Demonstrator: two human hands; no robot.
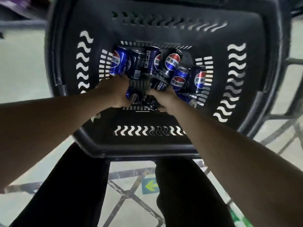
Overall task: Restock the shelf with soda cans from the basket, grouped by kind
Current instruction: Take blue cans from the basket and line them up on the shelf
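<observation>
- Nearest the viewer, a person stands over a dark plastic basket (164, 18), dark trouser legs below and a pale floor with a green arrow sticker (150, 185) between the feet.
- Both bare forearms reach down and forward into the basket, whose walls are pierced with wavy slots.
- The left hand (114, 90) curls its fingers round a blue can (133, 96) lying at the near end of the basket floor.
- The right hand (165, 99) wraps over a darker can (150, 102) right beside it; its fingertips are hidden, so the hold looks closed but how firm it is cannot be judged.
- Just past the hands, a black can (159, 82) lies on top of the heap.
- Farther back, more cans lie jumbled on their sides: bright blue ones, such as the far-left can (118, 62), and near-black zero sugar cans (151, 59), mixed together.
- The shelf is out of sight.
- Handling, as a judgement: full cans are likely weighty for their size, stiff, smooth, and apt to roll or slip; dents come easily at the thin wall.
- Best hold is round the middle of the barrel, fingers and thumb opposed.
</observation>
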